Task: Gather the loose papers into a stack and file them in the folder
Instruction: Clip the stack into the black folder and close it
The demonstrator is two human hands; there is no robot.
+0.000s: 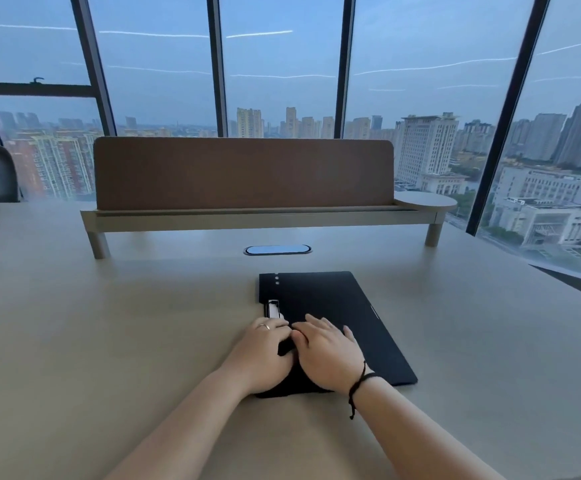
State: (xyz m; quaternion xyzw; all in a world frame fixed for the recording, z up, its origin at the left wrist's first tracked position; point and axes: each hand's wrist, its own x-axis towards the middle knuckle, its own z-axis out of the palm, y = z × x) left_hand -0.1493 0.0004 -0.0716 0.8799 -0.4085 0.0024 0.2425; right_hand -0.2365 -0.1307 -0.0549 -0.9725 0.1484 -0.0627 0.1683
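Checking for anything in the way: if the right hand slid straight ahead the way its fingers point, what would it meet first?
Only more of the black folder under the right hand; beyond its far edge, probably bare table, with the oval desk port close to that line.

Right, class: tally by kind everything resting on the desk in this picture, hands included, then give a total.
Black folder: 1
Hands, left hand and right hand, on the folder: 2
Desk shelf with brown divider panel: 1
Oval cable grommet: 1
Total: 5

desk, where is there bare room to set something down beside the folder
Bare desk lies left of the folder and right of it toward the windows. Crowded only at the folder's near-left edge, under the left hand and right hand.
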